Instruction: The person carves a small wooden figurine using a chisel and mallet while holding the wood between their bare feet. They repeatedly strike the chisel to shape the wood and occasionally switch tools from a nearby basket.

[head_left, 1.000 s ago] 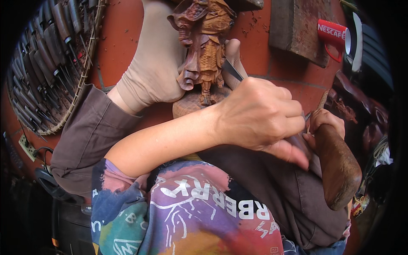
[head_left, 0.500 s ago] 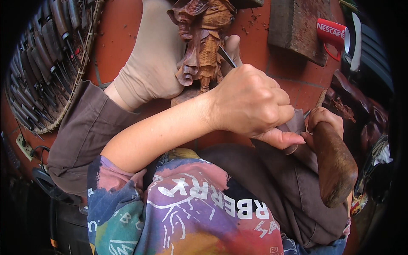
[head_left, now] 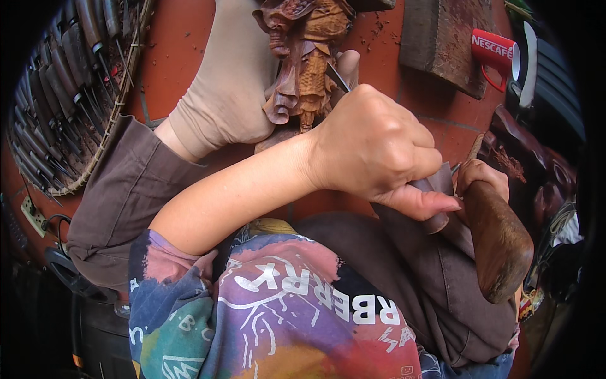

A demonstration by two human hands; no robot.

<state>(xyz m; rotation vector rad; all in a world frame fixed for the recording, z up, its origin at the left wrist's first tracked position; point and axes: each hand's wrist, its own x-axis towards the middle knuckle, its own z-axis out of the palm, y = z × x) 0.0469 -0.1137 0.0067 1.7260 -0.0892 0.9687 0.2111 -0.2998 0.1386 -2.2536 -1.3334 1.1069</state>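
Observation:
My left hand (head_left: 379, 148) is closed in a fist around a carving chisel. The chisel's dark steel blade (head_left: 338, 78) slants out past my knuckles to the carved wooden figure (head_left: 312, 76), and its tip meets the lower right side of the carving. Below my thumb the butt of the handle (head_left: 435, 196) shows, with a grey-brown surface. Close to that butt, my right hand (head_left: 485, 179) is wrapped round a brown wooden mallet (head_left: 502, 246), whose thick rounded head points down toward me. Scale-like texture and folded drapery cover the figure, which stands between my feet.
A woven basket (head_left: 101, 158) full of chisels (head_left: 60, 79) lies at the far left. On the right are a thick wooden block (head_left: 442, 44), a red mug (head_left: 494, 54) and dark reddish carved wood (head_left: 543, 151). Wood chips dot the red tiles. A power socket (head_left: 33, 215) sits left.
My left hand has shifted slightly right with the chisel, while the carved figure sits a touch farther right in view. The mallet has moved only a little.

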